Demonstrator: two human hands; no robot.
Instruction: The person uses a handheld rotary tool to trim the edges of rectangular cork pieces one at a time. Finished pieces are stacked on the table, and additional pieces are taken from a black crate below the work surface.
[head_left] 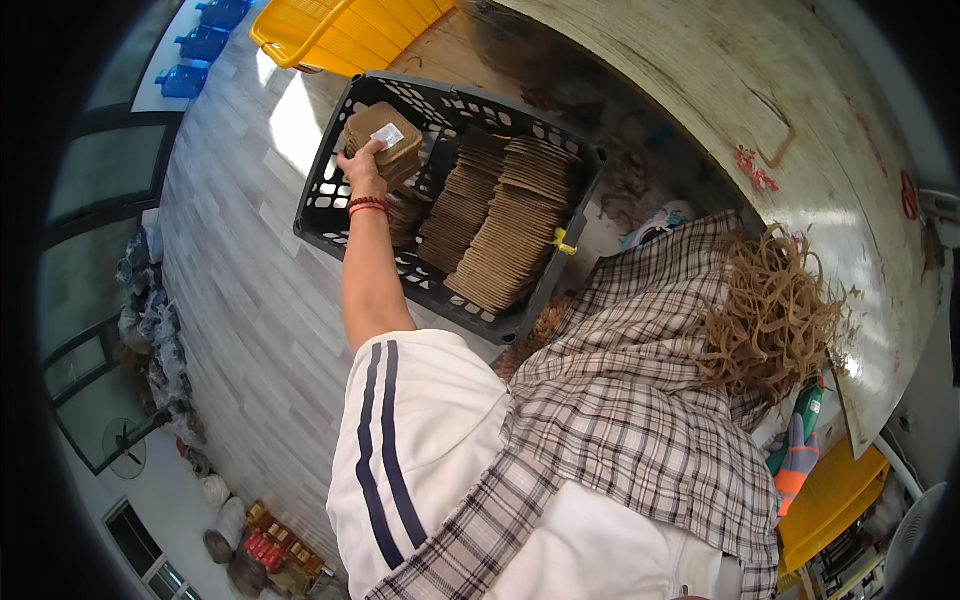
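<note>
My left hand (363,172), with red bead and cord bracelets at the wrist, is closed on a stack of brown square pads (380,128) with rounded corners. The top pad bears a small white label. That stack is in the left end of a black plastic crate (455,95) with holes in its walls. Beside it, tightly packed rows of similar thin brown pads (510,225) stand on edge in the crate. I cannot make out the pads' material. My right hand is not in view.
A tangle of thin brown strips (770,310) lies on my plaid apron (610,400). A worktable (690,60) with a worn top stands to the right. One yellow crate (350,35) is beyond the black one, another yellow container (830,505) at lower right. Blue water bottles (185,80) stand far left.
</note>
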